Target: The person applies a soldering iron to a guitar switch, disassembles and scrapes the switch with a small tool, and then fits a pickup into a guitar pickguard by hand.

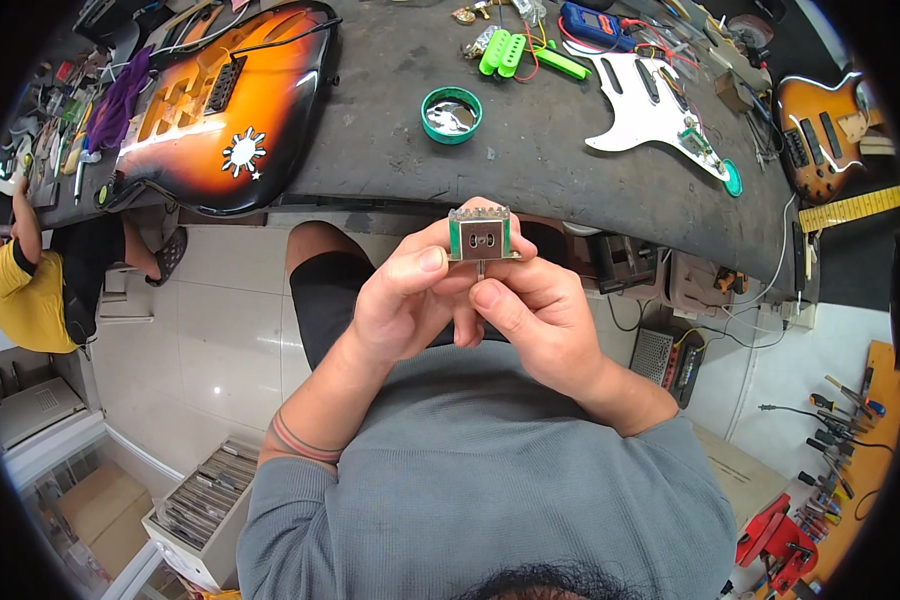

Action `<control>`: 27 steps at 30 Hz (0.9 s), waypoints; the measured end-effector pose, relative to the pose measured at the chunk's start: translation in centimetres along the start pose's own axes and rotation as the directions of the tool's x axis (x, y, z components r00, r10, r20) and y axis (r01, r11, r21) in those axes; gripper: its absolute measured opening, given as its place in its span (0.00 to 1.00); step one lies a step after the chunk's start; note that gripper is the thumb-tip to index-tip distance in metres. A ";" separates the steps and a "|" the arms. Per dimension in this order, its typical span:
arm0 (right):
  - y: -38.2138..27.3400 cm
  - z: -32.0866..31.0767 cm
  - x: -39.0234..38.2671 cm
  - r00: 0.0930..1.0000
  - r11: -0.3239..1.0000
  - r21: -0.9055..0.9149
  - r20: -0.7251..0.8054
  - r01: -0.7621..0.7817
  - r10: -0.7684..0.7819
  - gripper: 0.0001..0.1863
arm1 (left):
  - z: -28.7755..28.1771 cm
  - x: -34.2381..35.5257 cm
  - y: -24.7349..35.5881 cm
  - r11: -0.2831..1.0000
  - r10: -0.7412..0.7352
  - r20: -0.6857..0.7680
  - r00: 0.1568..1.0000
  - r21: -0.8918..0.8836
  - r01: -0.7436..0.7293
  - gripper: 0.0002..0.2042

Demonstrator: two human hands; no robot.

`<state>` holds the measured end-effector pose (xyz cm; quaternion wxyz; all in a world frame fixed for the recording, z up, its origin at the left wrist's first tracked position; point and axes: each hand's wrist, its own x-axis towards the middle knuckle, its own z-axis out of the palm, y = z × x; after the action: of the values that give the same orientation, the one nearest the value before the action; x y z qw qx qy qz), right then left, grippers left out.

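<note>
Just in front of my lap I hold a small boxy switch (pixel 480 240), with a metal face, green board edges and a row of metal lugs along its top. It looks like a guitar pickup selector switch, and a thin metal lever points down from it toward me. My left hand (pixel 400 295) grips its left side between thumb and fingers. On the other side my right hand (pixel 545 315) is closed around it, with the thumb tip beside the lever. Fingers behind the switch are partly hidden.
The dark workbench (pixel 390 110) ahead carries a sunburst guitar body (pixel 280 120), a green round dish (pixel 452 115), a white pickguard (pixel 630 110), green pickups (pixel 503 53) and a blue meter (pixel 595 25). Another guitar body (pixel 820 135) is at right. A person in yellow (pixel 30 300) sits at left.
</note>
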<state>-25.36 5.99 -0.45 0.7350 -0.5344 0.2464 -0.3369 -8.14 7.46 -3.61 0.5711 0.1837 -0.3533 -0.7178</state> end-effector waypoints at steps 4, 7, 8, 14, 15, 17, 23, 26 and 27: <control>-0.1 -0.1 0.0 1.000 1.000 -0.008 -0.006 -0.021 0.021 0.15 | 0.1 0.0 0.1 0.998 -0.020 -0.026 0.999 0.055 0.022 0.34; 0.0 -0.1 0.0 1.000 1.000 0.001 -0.004 -0.023 0.023 0.15 | 0.1 -0.1 0.2 0.997 -0.035 -0.021 0.999 0.064 0.037 0.34; 0.0 -0.1 0.0 1.000 1.000 0.001 -0.005 -0.022 0.022 0.15 | 0.2 -0.1 0.2 0.997 -0.040 -0.020 0.999 0.067 0.041 0.34; 0.2 -0.3 -0.2 1.000 0.999 0.018 -0.016 -0.027 0.027 0.15 | 0.1 0.0 0.1 0.997 -0.044 -0.022 0.999 0.058 0.045 0.35; 0.2 -0.3 -0.1 1.000 1.000 0.019 -0.016 -0.018 0.018 0.15 | 0.1 0.0 0.2 0.997 -0.052 -0.013 0.999 0.054 0.052 0.35; 0.1 -0.2 -0.1 1.000 1.000 0.020 -0.016 -0.009 0.009 0.15 | 0.1 -0.1 0.2 0.997 -0.060 -0.004 0.998 0.049 0.060 0.35; 0.0 -0.3 -0.2 1.000 1.000 0.004 -0.015 -0.022 0.022 0.14 | 0.3 0.0 0.2 0.997 -0.074 -0.003 0.997 0.022 0.074 0.35; 0.0 -0.3 -0.1 1.000 1.000 0.003 0.001 -0.017 0.017 0.14 | 0.3 0.0 0.2 0.997 -0.055 -0.019 0.998 0.047 0.056 0.35; 0.0 -0.4 -0.2 1.000 1.000 0.008 0.002 -0.024 0.024 0.14 | 0.3 -0.1 0.5 0.996 -0.085 -0.006 0.996 0.026 0.085 0.36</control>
<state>-25.73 5.89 -0.57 0.7415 -0.5287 0.2508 -0.3284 -7.93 7.64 -3.05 0.5385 0.2079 -0.3529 -0.7364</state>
